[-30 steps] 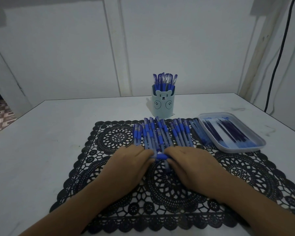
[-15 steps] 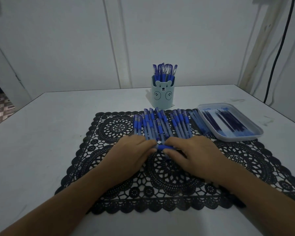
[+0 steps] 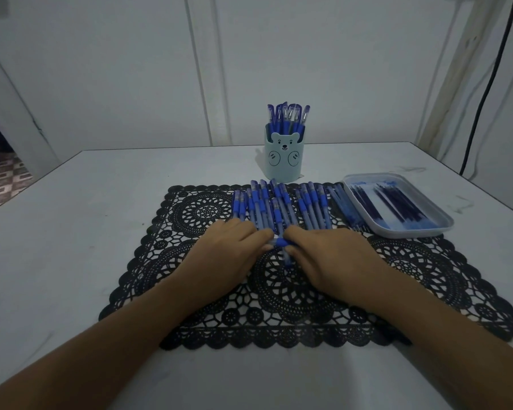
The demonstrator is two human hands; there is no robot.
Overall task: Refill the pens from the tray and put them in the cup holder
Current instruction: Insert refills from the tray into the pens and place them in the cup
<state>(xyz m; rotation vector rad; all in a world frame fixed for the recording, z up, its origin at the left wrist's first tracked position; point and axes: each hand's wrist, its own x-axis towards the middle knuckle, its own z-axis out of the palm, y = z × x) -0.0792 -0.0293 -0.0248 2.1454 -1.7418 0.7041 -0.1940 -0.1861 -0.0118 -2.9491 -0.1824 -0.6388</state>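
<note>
At the middle of the black lace mat point(image 3: 279, 306), a blue pen point(image 3: 281, 242) is pinched between both hands. The left hand point(image 3: 228, 253) is at its blue grip and the right hand point(image 3: 329, 255) curls over the barrel, hiding most of it. Just beyond, a row of pens point(image 3: 279, 208) has its near ends covered by the fingers. Behind stands the cup holder point(image 3: 284, 158), with a bear face on its front and pens upright inside it. To the right sits the tray point(image 3: 412, 232) of dark refills point(image 3: 391, 205) — too blurred to tell apart.

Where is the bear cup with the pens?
In the head view, the bear cup stands upright on the white table, just beyond the far edge of the black lace mat and left of the refill tray.
</note>
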